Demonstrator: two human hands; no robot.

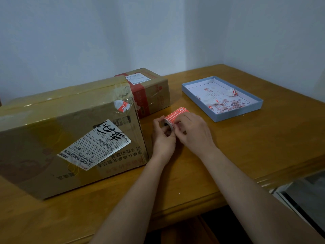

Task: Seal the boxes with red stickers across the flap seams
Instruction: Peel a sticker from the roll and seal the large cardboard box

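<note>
Peeling a sticker cleanly requires the left hand (pixel 162 133) to grip the red printed sticker roll (pixel 174 117), just right of the large brown cardboard box (pixel 70 131) above the wooden bench (pixel 246 147). The right hand (pixel 191 131) pinches the sticker's edge at the roll; lift slowly to avoid tearing.

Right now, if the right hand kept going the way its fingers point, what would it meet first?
The right hand points left and already touches the red sticker roll, which the left hand grips. Beyond those, likely the large cardboard box, though depth is unclear.

Dim, soft, wide-angle edge distortion
</note>
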